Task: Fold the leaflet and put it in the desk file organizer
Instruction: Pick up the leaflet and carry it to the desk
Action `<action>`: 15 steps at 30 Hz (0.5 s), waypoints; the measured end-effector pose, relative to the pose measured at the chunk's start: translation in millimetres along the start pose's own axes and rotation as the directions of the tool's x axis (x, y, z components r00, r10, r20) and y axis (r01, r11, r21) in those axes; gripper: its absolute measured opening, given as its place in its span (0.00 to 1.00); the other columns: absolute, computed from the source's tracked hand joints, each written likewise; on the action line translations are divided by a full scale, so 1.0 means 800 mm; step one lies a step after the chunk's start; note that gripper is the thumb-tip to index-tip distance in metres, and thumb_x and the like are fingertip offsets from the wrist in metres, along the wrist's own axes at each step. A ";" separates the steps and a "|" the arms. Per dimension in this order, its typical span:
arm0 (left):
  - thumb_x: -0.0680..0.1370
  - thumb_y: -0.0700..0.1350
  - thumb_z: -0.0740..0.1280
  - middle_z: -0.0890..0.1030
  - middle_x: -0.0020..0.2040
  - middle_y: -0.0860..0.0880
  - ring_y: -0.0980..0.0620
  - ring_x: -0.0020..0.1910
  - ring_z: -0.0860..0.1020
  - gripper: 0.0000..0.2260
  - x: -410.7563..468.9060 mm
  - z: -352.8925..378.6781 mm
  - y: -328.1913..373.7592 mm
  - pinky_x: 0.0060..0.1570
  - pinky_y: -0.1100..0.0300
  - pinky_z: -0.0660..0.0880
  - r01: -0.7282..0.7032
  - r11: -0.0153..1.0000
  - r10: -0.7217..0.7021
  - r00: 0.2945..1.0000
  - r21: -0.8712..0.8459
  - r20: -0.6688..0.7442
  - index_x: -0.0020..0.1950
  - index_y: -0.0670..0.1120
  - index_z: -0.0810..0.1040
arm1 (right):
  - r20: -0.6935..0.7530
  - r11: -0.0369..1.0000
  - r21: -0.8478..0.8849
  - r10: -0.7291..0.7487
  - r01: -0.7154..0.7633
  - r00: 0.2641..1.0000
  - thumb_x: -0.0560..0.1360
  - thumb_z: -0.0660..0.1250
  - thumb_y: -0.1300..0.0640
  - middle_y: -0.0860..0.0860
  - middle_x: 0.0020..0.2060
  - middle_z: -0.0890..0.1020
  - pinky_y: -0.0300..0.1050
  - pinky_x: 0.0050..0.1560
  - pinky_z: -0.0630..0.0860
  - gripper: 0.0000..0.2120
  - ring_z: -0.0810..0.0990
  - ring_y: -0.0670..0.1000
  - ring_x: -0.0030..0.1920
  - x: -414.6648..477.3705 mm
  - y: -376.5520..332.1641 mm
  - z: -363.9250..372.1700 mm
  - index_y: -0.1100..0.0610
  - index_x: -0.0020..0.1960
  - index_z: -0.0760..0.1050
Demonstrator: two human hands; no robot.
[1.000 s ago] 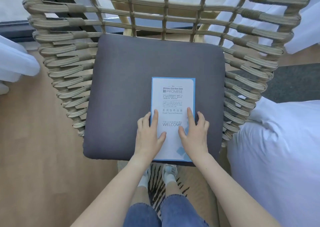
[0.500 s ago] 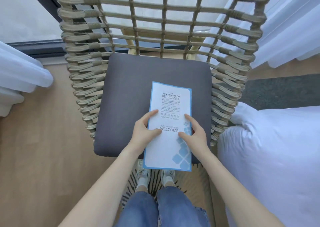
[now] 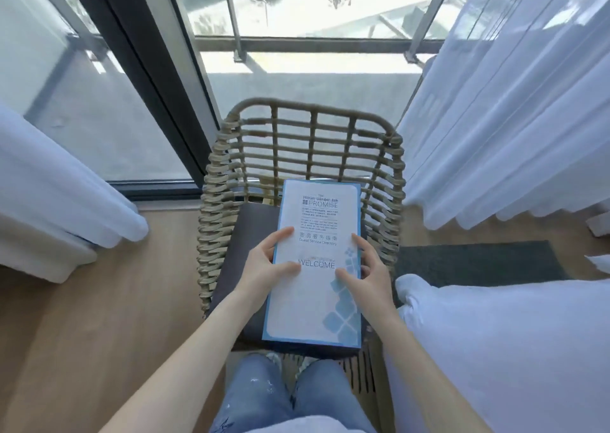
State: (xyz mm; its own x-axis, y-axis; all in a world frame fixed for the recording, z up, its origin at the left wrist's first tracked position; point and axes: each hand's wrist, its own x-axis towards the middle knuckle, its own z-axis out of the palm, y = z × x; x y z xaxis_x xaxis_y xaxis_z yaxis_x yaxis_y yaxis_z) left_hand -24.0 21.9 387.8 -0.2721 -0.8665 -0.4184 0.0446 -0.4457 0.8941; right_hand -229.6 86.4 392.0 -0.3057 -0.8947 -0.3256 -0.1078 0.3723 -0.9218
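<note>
The leaflet (image 3: pixel 315 287) is a tall white folded sheet with a blue border, printed "PROMISE" and "WELCOME". It is lifted off the chair, held in the air above the grey seat cushion (image 3: pixel 244 244). My left hand (image 3: pixel 264 265) grips its left edge, thumb on the front. My right hand (image 3: pixel 368 275) grips its right edge, thumb on the blue tile pattern. No desk file organizer is in view.
A woven rattan chair (image 3: pixel 307 145) stands before a glass balcony door (image 3: pixel 297 79). White curtains (image 3: pixel 501 102) hang at the right and left. A white bed (image 3: pixel 511 343) lies at the right beside a dark rug (image 3: pixel 478 261). The floor (image 3: pixel 99 317) is wood.
Both hands went from pressing the leaflet flat on the cushion to gripping its edges and lifting it up. The view rose and tilted up, showing the window.
</note>
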 end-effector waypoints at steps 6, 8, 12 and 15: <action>0.66 0.32 0.76 0.86 0.53 0.48 0.44 0.49 0.85 0.30 -0.029 0.021 0.091 0.41 0.52 0.82 -0.142 0.989 0.142 0.990 -0.049 -0.004 0.62 0.58 0.80 | -0.033 0.988 0.058 -0.142 0.144 0.989 0.71 0.72 0.66 0.48 0.62 0.81 0.43 0.43 0.83 0.33 0.84 0.47 0.51 -0.019 -0.100 -0.023 0.41 0.69 0.71; 0.66 0.33 0.76 0.86 0.54 0.48 0.43 0.50 0.85 0.30 -0.035 0.025 0.115 0.43 0.51 0.82 -0.191 0.979 0.191 0.982 -0.077 -0.014 0.62 0.57 0.80 | -0.041 0.977 0.068 -0.202 0.204 0.979 0.71 0.73 0.65 0.46 0.64 0.79 0.53 0.54 0.82 0.33 0.82 0.47 0.57 -0.024 -0.128 -0.028 0.44 0.72 0.70; 0.63 0.34 0.76 0.85 0.56 0.46 0.43 0.52 0.84 0.30 -0.049 0.019 0.145 0.44 0.51 0.82 -0.269 0.954 0.263 0.963 -0.129 -0.063 0.61 0.57 0.81 | -0.054 0.950 0.068 -0.300 0.303 0.952 0.70 0.74 0.66 0.50 0.64 0.78 0.58 0.60 0.79 0.33 0.80 0.51 0.60 -0.028 -0.167 -0.024 0.47 0.71 0.71; 0.62 0.34 0.76 0.86 0.54 0.48 0.45 0.51 0.85 0.31 -0.065 0.007 0.150 0.42 0.53 0.82 -0.289 0.946 0.274 0.955 -0.146 -0.117 0.63 0.55 0.79 | 0.004 0.944 0.112 -0.313 0.310 0.950 0.69 0.74 0.67 0.52 0.60 0.80 0.54 0.51 0.83 0.31 0.84 0.51 0.53 -0.031 -0.182 -0.012 0.41 0.64 0.74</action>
State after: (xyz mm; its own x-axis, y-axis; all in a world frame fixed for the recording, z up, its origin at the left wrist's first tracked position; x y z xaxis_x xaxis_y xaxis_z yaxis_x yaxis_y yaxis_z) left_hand -9.5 14.7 517.9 -0.1346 -0.9756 -0.1733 0.2612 -0.2037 0.9435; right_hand -215.2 56.4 536.2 -0.2525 -0.9673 -0.0222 -0.0909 0.0465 -0.9948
